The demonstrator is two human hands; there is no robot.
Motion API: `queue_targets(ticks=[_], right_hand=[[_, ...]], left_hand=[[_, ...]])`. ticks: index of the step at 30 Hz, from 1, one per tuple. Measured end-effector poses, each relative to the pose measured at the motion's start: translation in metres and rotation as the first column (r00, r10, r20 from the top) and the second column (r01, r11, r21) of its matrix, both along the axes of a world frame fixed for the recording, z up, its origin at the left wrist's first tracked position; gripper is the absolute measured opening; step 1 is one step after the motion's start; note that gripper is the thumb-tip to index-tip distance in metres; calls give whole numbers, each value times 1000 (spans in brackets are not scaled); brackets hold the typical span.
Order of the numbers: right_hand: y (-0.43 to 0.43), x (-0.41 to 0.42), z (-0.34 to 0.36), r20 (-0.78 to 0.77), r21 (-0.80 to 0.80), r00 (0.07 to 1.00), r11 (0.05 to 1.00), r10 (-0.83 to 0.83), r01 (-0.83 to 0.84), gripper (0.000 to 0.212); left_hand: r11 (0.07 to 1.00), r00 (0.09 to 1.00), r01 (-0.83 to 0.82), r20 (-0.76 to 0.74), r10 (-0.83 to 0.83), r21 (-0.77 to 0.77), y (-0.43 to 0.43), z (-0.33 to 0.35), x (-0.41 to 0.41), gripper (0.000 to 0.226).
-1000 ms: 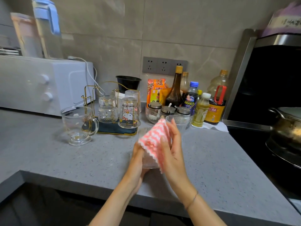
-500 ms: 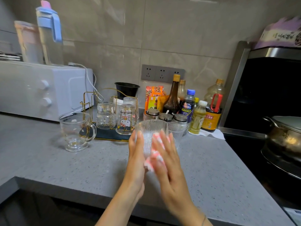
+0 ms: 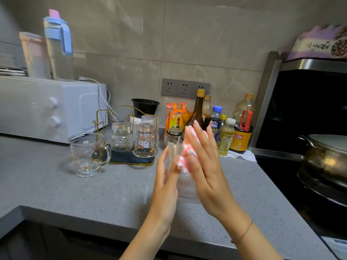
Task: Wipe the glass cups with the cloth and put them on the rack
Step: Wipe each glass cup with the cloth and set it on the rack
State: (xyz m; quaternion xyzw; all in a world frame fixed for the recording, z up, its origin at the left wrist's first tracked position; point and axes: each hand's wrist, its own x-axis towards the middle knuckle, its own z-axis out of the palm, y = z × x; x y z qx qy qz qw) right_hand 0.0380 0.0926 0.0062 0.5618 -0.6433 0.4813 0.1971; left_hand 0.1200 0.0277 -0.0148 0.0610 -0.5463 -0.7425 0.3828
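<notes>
A clear ribbed glass cup [image 3: 185, 186] is held above the counter between my two palms. My left hand [image 3: 165, 184] lies flat against its left side with straight fingers. My right hand [image 3: 204, 166] presses a pink and white cloth [image 3: 185, 156] onto the cup's upper right side, fingers also straight. The gold wire rack [image 3: 102, 117] with a dark tray stands behind and to the left. It holds a Hello Kitty cup [image 3: 145, 140], a patterned glass [image 3: 121, 136] and a ribbed cup [image 3: 150, 119], all upside down. A glass mug [image 3: 87, 154] stands on the counter left of the rack.
A white oven [image 3: 47, 107] with jugs on top sits at the back left. Sauce bottles and jars [image 3: 225, 136] crowd the wall behind my hands. A steel pot [image 3: 326, 160] sits on the black stove at right. The grey counter's front edge [image 3: 93, 212] runs below my wrists.
The cup has sunk lower between my palms while the cloth slid up its side toward my right fingertips. Both hands have risen slightly toward the bottles.
</notes>
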Motion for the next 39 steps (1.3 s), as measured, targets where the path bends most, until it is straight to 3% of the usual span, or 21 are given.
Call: queue_targets(ticks=[5,11,18,24,33,37,39], right_hand=[[10,14,-24,-74,56,995,997,64,-60,47],[18,20,-56,-229,66,972,997,48,-34,45],[14,16,-19,-63,11,995,997,83,-82,43],[9,-1,7,141,-77,986,994,88,-78,43],[14,31,-25,22,17,977,977,212,-212,44],[18,37,-38,-37,21,986,986,163,-162,44],[18,35,-35,-21,22,989,989,147,-147,44]], left_hand=[[999,1000,-1,18,0,38,-3,2,3,63],[994,999,7,-47,-2,110,-6,13,3,47],[996,996,86,12,-87,22,-6,9,5,60],[962,962,235,106,-250,139,-7,5,10,53],[929,948,302,33,-316,213,-14,14,13,51],[898,929,343,40,-367,274,-21,11,12,82],[903,927,361,15,-374,232,-19,12,11,64]])
